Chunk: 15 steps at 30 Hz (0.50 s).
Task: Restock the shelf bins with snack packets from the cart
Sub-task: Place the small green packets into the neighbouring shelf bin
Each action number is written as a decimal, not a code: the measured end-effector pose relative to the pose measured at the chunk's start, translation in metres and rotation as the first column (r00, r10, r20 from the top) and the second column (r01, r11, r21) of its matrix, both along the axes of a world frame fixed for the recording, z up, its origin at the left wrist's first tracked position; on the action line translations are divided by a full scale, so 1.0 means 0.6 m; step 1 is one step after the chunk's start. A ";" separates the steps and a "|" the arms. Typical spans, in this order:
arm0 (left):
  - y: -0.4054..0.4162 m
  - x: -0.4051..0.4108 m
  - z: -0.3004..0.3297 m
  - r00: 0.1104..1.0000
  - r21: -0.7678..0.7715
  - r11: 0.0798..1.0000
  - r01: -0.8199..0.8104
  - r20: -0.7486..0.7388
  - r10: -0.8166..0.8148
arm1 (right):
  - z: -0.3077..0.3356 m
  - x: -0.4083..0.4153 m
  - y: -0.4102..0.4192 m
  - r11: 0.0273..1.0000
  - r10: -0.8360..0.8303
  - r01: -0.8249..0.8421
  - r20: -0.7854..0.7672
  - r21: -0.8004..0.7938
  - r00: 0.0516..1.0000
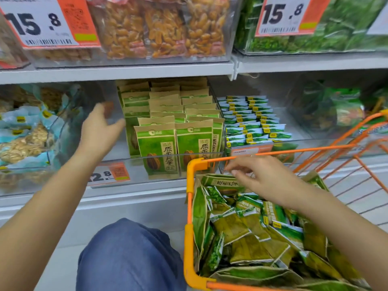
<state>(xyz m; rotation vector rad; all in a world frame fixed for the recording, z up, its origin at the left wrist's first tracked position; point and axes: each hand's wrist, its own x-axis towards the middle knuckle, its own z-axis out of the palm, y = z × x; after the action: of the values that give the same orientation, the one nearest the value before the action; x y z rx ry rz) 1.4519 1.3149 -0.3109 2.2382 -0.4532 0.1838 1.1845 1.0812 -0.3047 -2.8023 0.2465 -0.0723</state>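
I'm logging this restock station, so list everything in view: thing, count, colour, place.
seed packets: many, green and tan, upright in middle bin
small sachets: many, green and white, bin to the right
cart: one, orange, lower right
loose packets: many, green, inside cart
orange snack bags: several, upper shelf
price tags: two large, white and orange, top
pale blue bags: several, left bin
knee: one, blue trousers, bottom centre
left hand: open, by middle bin
right hand: over cart, fingers on a packet
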 end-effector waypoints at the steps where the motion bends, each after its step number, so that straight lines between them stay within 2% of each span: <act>1: 0.000 -0.030 0.002 0.996 -0.079 0.996 0.043 0.079 -0.036 | -0.005 -0.012 -0.013 1.000 -0.016 0.014 -0.102 -0.022 0.995; 2: -0.003 -0.066 0.004 0.985 -0.129 0.986 0.106 0.152 -0.086 | -0.013 -0.020 -0.022 0.999 -0.021 0.012 -0.213 -0.041 0.977; 4: -0.019 -0.140 0.005 0.940 -0.136 0.962 0.237 0.281 -0.192 | -0.035 -0.030 -0.030 1.000 0.014 -0.017 -0.388 -0.004 0.921; 7: -0.054 -0.219 -0.001 0.862 -0.076 0.931 0.357 0.412 -0.297 | -0.061 -0.033 -0.017 0.992 0.106 -0.065 -0.454 0.104 0.885; 9: -0.073 -0.243 -0.011 0.817 -0.016 0.920 0.391 0.467 -0.339 | -0.068 -0.030 -0.004 0.984 0.143 -0.086 -0.411 0.154 0.900; 11: -0.089 -0.255 -0.014 0.790 0.002 0.875 0.485 0.429 -0.439 | -0.069 -0.024 0.001 0.989 0.115 -0.082 -0.291 0.122 0.950; 15: -0.125 -0.272 -0.020 0.720 0.059 0.748 0.661 0.232 -0.654 | -0.066 -0.012 -0.019 0.969 -0.036 0.014 -0.084 -0.246 0.996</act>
<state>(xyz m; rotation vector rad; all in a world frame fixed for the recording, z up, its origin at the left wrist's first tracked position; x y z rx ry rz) 1.2887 1.2400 -0.3231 1.8897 -1.3432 0.0778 1.1774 1.0697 -0.3441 -3.0531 0.3132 0.0167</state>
